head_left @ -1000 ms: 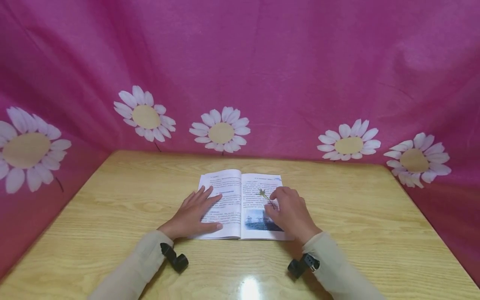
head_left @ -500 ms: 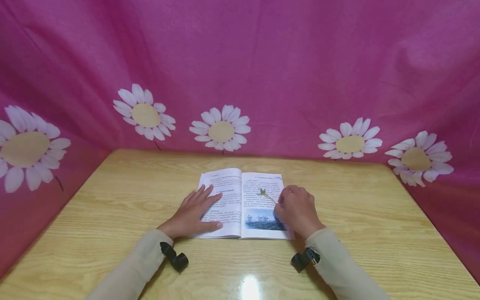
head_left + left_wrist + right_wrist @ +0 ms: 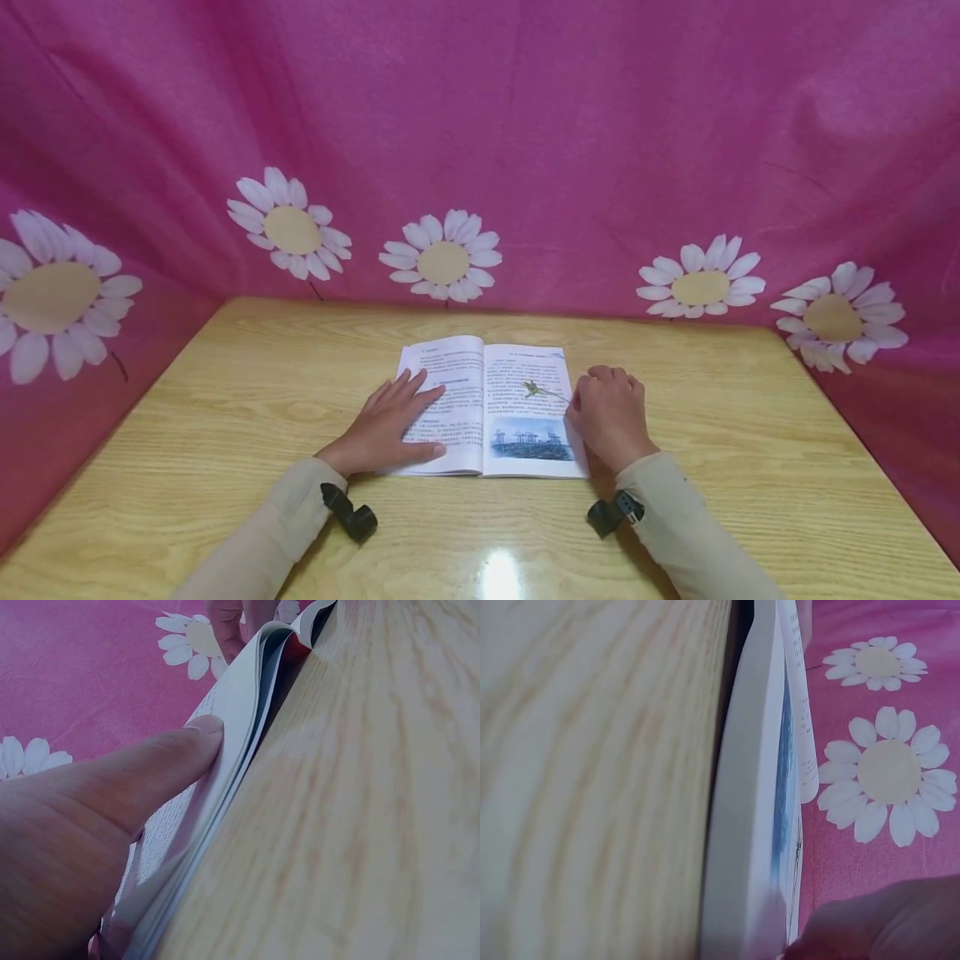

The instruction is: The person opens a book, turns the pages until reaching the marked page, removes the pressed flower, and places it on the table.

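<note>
An open book (image 3: 525, 358) with printed text lies on the table, a blue picture low on its right page. The left hand (image 3: 390, 429) rests spread on the left page; the left wrist view shows its thumb (image 3: 176, 754) pressing near the page edge. By the right edge of the book, the right hand (image 3: 611, 417) pinches the thin stem of a small green sprig (image 3: 534, 389). The sprig's leafy head points left over the right page's text. In the right wrist view only part of the right hand (image 3: 892, 922) shows, and its fingertips are hidden.
The wooden table (image 3: 247, 400) extends around the book on all sides. A pink curtain (image 3: 562, 150) printed with white daisies hangs behind and beside it. Black wrist cameras are strapped to the left cuff (image 3: 348, 512) and right cuff (image 3: 615, 512).
The right hand has slid right, off the picture to the page's outer edge, and the sprig has shifted slightly right with it. More of the right page shows. The left hand stays put.
</note>
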{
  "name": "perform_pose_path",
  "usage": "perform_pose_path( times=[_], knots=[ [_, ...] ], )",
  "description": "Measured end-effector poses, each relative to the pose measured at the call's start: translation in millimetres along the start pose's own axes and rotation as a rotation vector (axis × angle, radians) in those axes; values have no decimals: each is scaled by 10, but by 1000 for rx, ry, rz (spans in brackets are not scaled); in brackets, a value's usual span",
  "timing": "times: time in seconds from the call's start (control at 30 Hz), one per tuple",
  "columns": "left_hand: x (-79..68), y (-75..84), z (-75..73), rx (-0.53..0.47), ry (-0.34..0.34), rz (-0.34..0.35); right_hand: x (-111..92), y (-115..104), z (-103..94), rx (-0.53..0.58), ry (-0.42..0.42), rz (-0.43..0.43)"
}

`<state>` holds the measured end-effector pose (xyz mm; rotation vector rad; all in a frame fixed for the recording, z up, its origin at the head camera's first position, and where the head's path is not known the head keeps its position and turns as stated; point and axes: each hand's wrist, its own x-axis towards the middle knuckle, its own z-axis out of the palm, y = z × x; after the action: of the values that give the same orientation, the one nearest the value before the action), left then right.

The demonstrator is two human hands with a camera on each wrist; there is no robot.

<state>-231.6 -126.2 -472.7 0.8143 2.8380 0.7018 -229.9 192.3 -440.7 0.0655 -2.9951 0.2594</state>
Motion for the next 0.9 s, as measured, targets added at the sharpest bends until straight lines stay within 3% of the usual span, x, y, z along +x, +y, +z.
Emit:
perform_pose_path(
  times=[0.6, 0.9],
  knots=[
    [8, -12, 5, 22, 0, 3, 38, 110, 4, 101, -10, 9],
    [3, -11, 8, 14, 1, 3, 42, 123, -12, 100, -63, -7]
  ],
)
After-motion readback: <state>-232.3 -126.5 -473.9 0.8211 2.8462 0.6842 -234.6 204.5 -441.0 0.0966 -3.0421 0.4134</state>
